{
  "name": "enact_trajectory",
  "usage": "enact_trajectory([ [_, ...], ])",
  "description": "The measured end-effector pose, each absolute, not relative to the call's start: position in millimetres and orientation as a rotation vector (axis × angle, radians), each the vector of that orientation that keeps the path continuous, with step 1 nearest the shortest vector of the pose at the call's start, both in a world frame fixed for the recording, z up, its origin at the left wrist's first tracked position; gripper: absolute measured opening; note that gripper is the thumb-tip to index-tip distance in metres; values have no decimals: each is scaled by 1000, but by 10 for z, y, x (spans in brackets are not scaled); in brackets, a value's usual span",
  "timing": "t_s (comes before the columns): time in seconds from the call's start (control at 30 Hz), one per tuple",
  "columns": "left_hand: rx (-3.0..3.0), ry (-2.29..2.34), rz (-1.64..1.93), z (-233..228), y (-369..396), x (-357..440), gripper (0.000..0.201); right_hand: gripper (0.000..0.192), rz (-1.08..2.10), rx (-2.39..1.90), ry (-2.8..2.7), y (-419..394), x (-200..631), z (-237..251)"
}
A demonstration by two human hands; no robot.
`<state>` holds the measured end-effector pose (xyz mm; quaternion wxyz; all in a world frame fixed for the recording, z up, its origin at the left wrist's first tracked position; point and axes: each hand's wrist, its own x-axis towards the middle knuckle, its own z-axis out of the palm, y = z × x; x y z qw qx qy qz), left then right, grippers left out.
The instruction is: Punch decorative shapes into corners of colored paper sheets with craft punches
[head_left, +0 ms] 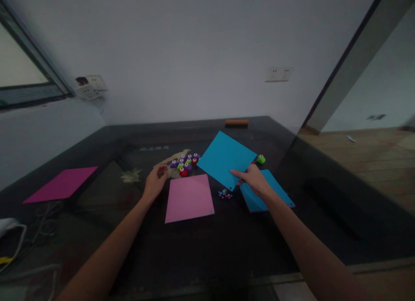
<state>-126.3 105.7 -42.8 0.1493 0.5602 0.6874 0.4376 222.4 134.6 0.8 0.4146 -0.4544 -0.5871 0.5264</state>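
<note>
While a pink sheet (189, 198), a magenta sheet (61, 184) and a cluster of small coloured punches (185, 163) lie on the dark surface (207, 249), the right hand (256, 181) pinches a raised blue sheet (225, 158) at its near corner, above another blue sheet (275, 191); the left hand (155, 182), loosely curled and holding nothing, rests beside the punches.

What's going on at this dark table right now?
A person works at a dark table. The right hand holds up a blue paper sheet by its lower corner, above a second blue sheet lying flat. The left hand rests by a cluster of small coloured punches. A pink sheet lies between the hands, and a magenta sheet lies far left.
</note>
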Motion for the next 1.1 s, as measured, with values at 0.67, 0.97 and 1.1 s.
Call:
enact_trajectory([
  [0.67, 1835, 2173, 1043, -357, 1521, -1325, 28, 49, 1504, -1092, -1349, 1281, 2206, 111],
  [0.97, 1934, 1997, 1133, 79, 1152, -678, 32, 44, 1426, -1145, -1275, 1323, 2236, 120],
  [1.1, 2176, 1866, 795, -86, 980, -230, 30, 44, 1411, -1141, -1246, 1308, 2247, 154],
])
